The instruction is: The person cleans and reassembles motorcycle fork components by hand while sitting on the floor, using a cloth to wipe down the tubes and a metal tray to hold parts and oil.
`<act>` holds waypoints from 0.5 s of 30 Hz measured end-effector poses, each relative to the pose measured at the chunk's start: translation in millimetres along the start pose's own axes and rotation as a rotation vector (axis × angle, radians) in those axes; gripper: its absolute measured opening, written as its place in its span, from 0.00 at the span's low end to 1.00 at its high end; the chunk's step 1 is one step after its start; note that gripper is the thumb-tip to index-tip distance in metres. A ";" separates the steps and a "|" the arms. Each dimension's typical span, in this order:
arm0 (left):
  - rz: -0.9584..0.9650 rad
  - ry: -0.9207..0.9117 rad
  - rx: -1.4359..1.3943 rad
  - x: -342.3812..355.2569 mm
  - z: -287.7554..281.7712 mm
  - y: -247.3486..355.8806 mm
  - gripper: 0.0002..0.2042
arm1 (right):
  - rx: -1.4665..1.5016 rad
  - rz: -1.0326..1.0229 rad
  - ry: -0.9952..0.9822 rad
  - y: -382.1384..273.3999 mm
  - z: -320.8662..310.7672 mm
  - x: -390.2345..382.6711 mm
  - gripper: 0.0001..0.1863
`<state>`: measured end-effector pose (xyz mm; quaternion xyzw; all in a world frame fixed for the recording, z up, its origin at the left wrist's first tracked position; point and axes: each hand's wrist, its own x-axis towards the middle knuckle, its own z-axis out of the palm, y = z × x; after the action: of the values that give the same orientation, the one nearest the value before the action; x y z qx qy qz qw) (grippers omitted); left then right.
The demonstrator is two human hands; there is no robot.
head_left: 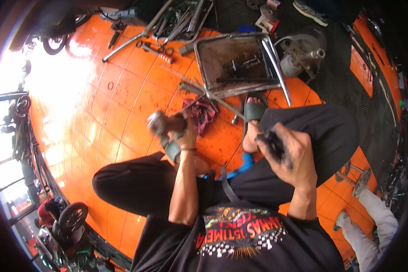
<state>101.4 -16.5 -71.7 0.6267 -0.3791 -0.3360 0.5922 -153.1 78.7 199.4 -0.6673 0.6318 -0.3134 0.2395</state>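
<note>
My left hand (183, 136), blurred by motion, is closed round a dull metal cylindrical part (159, 123) held above the floor. My right hand (288, 152) is over my right thigh, its fingers curled and blackened, on something dark I cannot make out. A crumpled maroon rag (204, 119) lies beyond my left hand, with long metal rods and tools (190, 87) across it. Farther forward is a dirty metal tray (198, 59) holding dark small parts, with a chrome tube (274, 63) across its right side.
A tool tray (179, 25) and a grimy round machine part (299, 59) stand ahead on the orange tiled floor (113, 99). Motorcycles (70, 222) line the left. Another person's legs (371, 213) are at lower right, another shoe (310, 11) at top.
</note>
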 end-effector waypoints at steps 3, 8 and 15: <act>0.218 -0.043 -0.031 -9.6 8.1 86.0 0.09 | 0.000 -0.009 0.009 12.5 -0.7 -5.7 0.12; 0.229 -0.087 -0.312 -4.3 -9.4 145.8 0.09 | -0.048 0.022 -0.001 15.1 -1.7 -5.1 0.13; 0.044 -0.166 0.350 5.4 -32.6 -25.9 0.14 | -0.033 -0.015 -0.043 -3.9 6.6 0.9 0.13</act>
<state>134.4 -5.0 -94.9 0.6816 -0.4930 -0.3026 0.4481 -145.6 77.6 197.7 -0.6823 0.6266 -0.2904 0.2398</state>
